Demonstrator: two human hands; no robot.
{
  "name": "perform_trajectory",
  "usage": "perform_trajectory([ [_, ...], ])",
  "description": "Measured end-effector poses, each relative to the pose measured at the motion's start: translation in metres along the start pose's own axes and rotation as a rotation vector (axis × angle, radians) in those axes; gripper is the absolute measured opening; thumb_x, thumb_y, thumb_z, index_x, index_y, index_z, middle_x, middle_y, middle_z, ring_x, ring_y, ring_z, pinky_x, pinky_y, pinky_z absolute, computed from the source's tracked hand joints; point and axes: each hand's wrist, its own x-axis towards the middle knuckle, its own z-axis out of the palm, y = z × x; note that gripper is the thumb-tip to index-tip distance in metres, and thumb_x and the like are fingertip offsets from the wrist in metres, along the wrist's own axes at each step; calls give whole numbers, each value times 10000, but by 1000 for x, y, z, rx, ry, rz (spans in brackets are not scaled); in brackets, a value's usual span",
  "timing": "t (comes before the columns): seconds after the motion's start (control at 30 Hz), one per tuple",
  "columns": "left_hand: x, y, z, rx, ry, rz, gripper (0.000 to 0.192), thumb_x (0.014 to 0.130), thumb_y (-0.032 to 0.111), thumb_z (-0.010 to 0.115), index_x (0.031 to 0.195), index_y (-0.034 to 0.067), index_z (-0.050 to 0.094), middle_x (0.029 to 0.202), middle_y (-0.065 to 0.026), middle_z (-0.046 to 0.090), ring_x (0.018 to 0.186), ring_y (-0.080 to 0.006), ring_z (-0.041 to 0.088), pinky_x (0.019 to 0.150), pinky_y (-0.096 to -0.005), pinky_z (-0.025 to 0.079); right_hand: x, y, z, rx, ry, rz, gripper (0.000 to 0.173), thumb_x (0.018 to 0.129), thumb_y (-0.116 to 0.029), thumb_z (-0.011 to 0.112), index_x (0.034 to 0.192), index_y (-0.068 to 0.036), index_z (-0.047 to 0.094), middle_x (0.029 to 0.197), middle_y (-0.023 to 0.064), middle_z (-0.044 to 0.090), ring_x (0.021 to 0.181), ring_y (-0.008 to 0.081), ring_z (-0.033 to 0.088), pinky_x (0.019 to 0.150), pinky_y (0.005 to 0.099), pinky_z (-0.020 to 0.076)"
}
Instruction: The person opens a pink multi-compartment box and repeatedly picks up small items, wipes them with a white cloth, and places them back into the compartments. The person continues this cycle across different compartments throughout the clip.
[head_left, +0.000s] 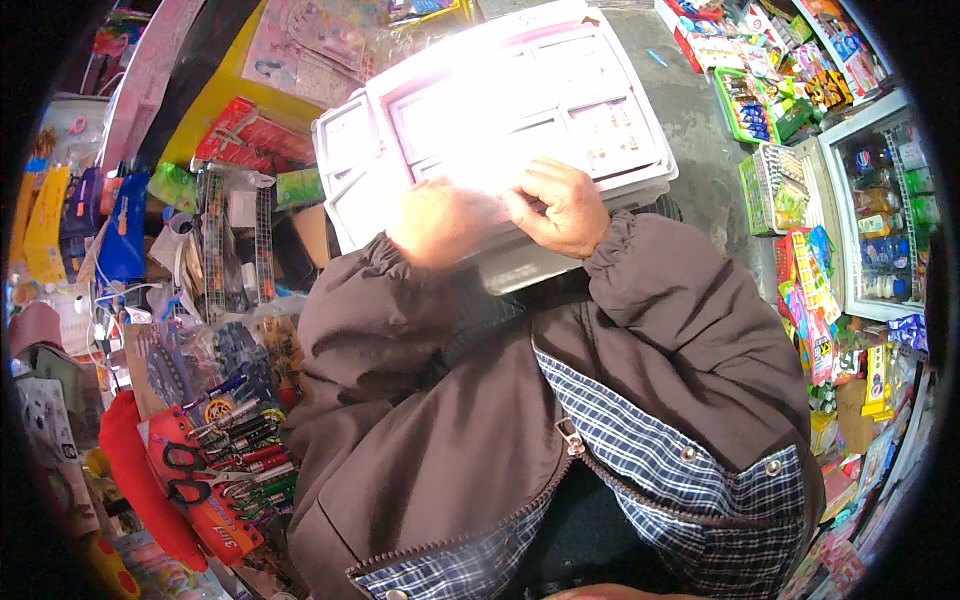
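Observation:
A white plastic tray with several compartments (652, 135) lies before me, much of it washed out by glare. Small reddish pieces (611, 135) show in its right compartment. My left hand (439, 223) rests over the near left part of the tray, fingers curled and overexposed. Beside it, my right hand (556, 204) bends over the near edge, thumb and forefinger close together. Whether either hand holds something small, I cannot tell. Both wrists come out of brown jacket sleeves.
Scissors (187, 469) and many pens (255, 465) crowd the lower left. A glass-door drinks cooler (832, 217) stands at the right, near a green basket (727, 112) and packaged snacks. Red packets (247, 135) lie left of the tray.

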Motion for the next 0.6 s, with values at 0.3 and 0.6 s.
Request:
perform_trajectory([
  [0.3, -11, 1, 10, 359, 49, -194, 217, 817, 239, 608, 865, 98, 767, 946, -176, 680, 980, -353, 650, 850, -485, 489, -2, 1, 3, -61, 16, 2, 83, 785, -44, 676, 819, -20, 605, 713, 101, 532, 650, 267, 538, 580, 365, 448],
  [0.6, -8, 0, 3, 178, 236, -133, 202, 843, 218, 610, 945, 92, 730, 946, -143, 676, 865, -342, 673, 769, -450, 546, -2, 1, 4, -51, 42, 14, 57, 791, -25, 670, 829, -25, 627, 714, 94, 548, 653, 258, 553, 591, 360, 462],
])
